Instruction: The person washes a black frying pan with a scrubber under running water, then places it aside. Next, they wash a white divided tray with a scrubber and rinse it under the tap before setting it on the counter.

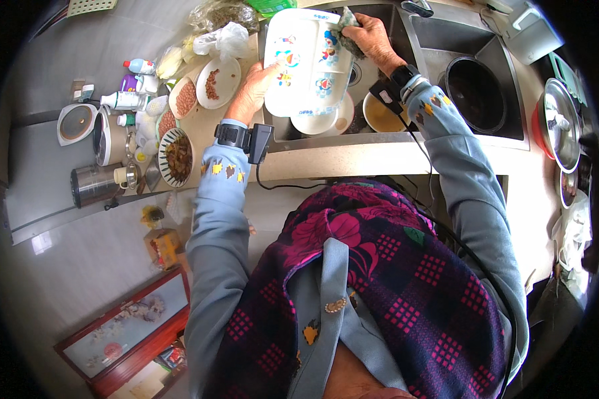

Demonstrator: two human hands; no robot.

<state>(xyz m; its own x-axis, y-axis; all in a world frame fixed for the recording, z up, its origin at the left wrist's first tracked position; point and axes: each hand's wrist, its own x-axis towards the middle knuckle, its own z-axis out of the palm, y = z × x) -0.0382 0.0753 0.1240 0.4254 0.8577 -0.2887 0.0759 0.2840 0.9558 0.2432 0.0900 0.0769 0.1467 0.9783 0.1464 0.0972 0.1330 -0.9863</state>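
A white divided plate with colourful cartoon prints is held up over the left sink basin. My left hand grips its left edge, thumb on the printed face and the other fingers hidden behind. At the plate's upper right, my right hand is closed on a greyish-green cloth, pressed near the rim. Below the plate, partly covered by it, a white bowl sits in the basin. A yellowish bowl stands in the basin under my right wrist.
Left on the counter are a white plate of brown bits, a striped bowl of food, several bottles and a clear plastic bag. A black pot fills the right basin. Metal bowls stand at the far right.
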